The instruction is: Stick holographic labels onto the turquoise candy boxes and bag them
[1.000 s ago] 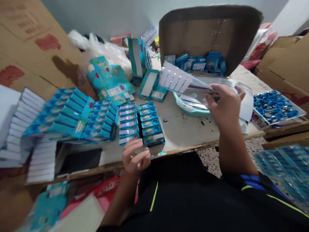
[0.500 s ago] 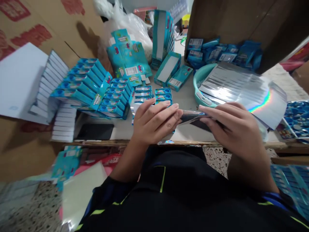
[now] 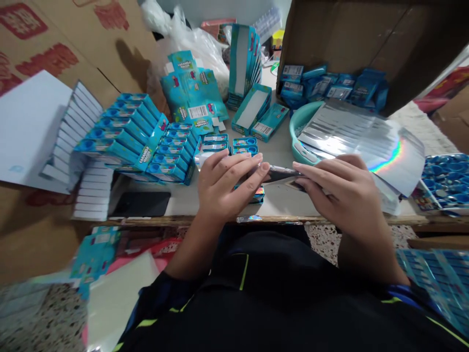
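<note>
Left hand (image 3: 227, 188) and right hand (image 3: 337, 193), fingers pressed together, pinch one silver foil strip (image 3: 278, 174) between them, above the table (image 3: 286, 203). Beyond lie one teal basin (image 3: 301, 136) under one foil sheet (image 3: 351, 139), one open cardboard box (image 3: 340, 39) holding blue packets (image 3: 330, 85), and many stacked teal cartons (image 3: 124, 132) at left.

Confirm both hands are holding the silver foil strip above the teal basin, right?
Not above the basin: the head view shows the left hand and right hand holding the silver foil strip above the bare table top, in front of the teal basin.
</note>
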